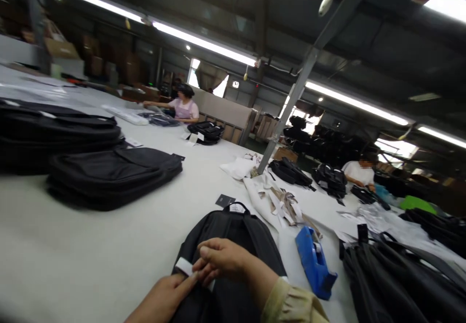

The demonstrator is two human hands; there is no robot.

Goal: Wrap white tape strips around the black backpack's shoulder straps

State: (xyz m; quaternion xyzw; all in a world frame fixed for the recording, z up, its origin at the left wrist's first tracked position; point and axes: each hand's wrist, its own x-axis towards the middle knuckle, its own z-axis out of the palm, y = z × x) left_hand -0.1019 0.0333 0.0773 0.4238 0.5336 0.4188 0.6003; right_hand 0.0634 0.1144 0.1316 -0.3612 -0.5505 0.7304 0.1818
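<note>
In the head view, both hands meet over a black backpack (pixel 233 245) lying flat on the white table (pixel 91 255). The right hand (pixel 222 260) pinches a small white tag (pixel 185 266), fingers closed on it; the left hand (pixel 167 296) touches the tag's lower edge from below. The tag seems to be getting fixed to the backpack; pressing it flat would need steady fingertips. A blue tape dispenser (pixel 313 262) lies just right.

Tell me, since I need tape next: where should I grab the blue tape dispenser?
Probably take the blue tape dispenser around its narrow middle body, coming from above with the right hand, which is nearer. It lies flat on the table with its long sides exposed; the backpack sits to its left.
</note>
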